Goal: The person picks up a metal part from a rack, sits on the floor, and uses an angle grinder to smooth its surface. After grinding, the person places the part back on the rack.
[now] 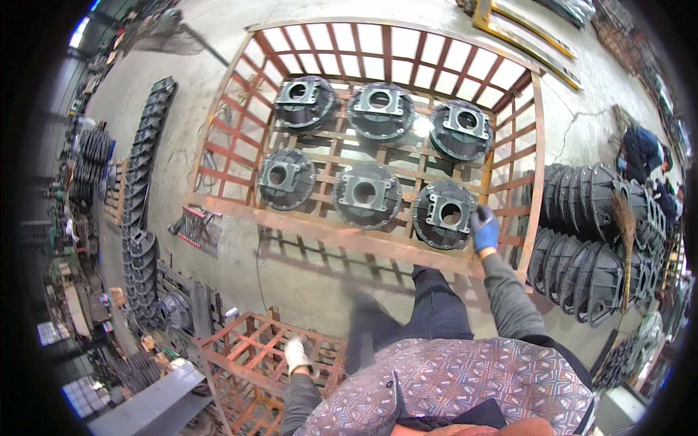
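Observation:
My right hand (485,231), in a blue glove with dark fingers, grips the right rim of a dark cast-metal bell housing (445,215). That housing sits in the near right corner of a rust-red barred crate (363,236). My left hand (297,356), in a whitish glove, hangs at my left side with nothing visible in it, above a second, lower red metal frame (251,341). More round housings stand in two rows in the crate, among them the near middle one (367,195) and the far right one (461,131). Each has a flanged opening on top.
Ribbed castings lie in stacked rows (582,254) right of the crate, with a straw broom (625,240) against them. A long row of nested castings (142,189) runs along the left. Yellow pallet-truck forks (523,36) lie at the far right. Another person (640,152) bends at the right.

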Demonstrator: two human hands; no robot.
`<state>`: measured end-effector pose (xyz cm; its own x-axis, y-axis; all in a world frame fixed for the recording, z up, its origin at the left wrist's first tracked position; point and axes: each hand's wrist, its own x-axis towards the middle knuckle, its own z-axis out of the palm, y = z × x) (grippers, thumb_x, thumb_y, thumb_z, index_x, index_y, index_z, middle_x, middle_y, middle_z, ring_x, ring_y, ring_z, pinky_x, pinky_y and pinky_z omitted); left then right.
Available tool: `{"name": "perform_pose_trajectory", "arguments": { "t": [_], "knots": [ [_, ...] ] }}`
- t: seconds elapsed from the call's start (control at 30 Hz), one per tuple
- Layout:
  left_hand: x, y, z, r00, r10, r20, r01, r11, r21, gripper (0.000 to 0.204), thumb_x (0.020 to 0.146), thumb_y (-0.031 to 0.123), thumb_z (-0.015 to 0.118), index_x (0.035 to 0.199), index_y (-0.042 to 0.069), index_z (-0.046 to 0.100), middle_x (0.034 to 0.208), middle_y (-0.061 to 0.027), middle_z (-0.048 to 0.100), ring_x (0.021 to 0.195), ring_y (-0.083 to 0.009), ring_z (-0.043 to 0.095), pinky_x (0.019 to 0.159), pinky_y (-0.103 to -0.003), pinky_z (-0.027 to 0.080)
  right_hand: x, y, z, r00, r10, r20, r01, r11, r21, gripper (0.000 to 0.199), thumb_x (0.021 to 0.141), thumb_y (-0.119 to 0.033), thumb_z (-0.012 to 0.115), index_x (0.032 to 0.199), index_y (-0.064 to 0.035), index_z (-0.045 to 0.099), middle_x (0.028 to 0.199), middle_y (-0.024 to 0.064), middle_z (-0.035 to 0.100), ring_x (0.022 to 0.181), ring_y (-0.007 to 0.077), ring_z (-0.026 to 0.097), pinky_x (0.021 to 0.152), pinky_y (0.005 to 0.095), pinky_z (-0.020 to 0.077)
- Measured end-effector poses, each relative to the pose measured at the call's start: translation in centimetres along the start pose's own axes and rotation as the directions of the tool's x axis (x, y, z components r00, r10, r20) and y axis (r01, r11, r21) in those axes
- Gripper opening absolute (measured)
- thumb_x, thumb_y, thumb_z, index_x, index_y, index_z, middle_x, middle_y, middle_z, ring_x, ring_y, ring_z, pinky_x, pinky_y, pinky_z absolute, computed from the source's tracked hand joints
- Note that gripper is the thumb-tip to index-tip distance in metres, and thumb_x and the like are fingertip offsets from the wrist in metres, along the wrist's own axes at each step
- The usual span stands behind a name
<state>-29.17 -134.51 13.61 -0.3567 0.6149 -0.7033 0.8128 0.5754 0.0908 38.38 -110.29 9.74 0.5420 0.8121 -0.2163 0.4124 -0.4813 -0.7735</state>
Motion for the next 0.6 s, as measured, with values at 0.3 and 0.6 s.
{"name": "perform_pose_trajectory", "arguments": {
  "t": [0.3,0.6],
  "knots": [
    [-12.0,-24.5,16.0,0.972,-0.036,0.234,0.131,0.906,-0.402,0.034,0.098,0.029,0.062,0.113,0.005,0.081,0.113,-0.0138,0.081,0.101,-0.0311,0.075,0.093,-0.045,0.056,-23.3,-14.4,17.8,0.923,-0.027,0.383,0.078,0.99,-0.118,0.034,0.098,-0.029,0.07,0.121,-0.0053,0.076,0.112,0.0222,0.079,0.109,0.035,0.077,0.096,0.0417,0.0581],
    [-13.5,-28.5,16.9,0.953,-0.012,0.304,0.005,1.0,0.023,0.054,0.093,0.049,0.066,0.142,0.025,0.068,0.133,-0.0147,0.075,0.123,-0.0312,0.07,0.094,-0.053,0.057,-5.7,0.1,51.7,-0.747,-0.052,0.662,0.448,0.697,0.56,0.099,0.097,-0.039,0.079,0.175,-0.0245,0.02,0.179,0.0188,0.023,0.165,0.0213,0.026,0.133,0.0324,0.0211]
  ]
}}
